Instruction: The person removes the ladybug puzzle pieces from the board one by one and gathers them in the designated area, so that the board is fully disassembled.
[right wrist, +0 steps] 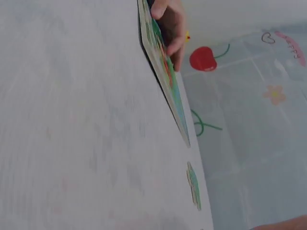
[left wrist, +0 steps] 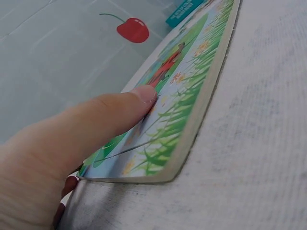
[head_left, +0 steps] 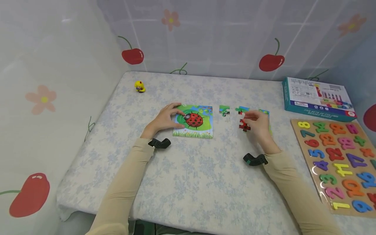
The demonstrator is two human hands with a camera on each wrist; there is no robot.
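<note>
A square puzzle board (head_left: 194, 133) with a ladybug picture lies flat on the table. My left hand (head_left: 165, 118) rests on its left side, the thumb (left wrist: 112, 112) stretched over the top face and the other fingers along the edge. To the right, my right hand (head_left: 258, 125) hovers over loose jigsaw pieces with its fingertips drawn together. Just below those fingertips is a red and black piece (head_left: 244, 126); whether they pinch it is unclear. A green piece (head_left: 224, 110) lies between the board and the right hand. Other pieces are partly covered by the hand.
On the right lies a wooden board (head_left: 317, 182) of coloured numbers and symbols, with a teal-edged box (head_left: 320, 98) behind it. A small yellow figurine (head_left: 139, 86) stands at the back left. Patterned curtains hang behind and beside the cloth-covered table.
</note>
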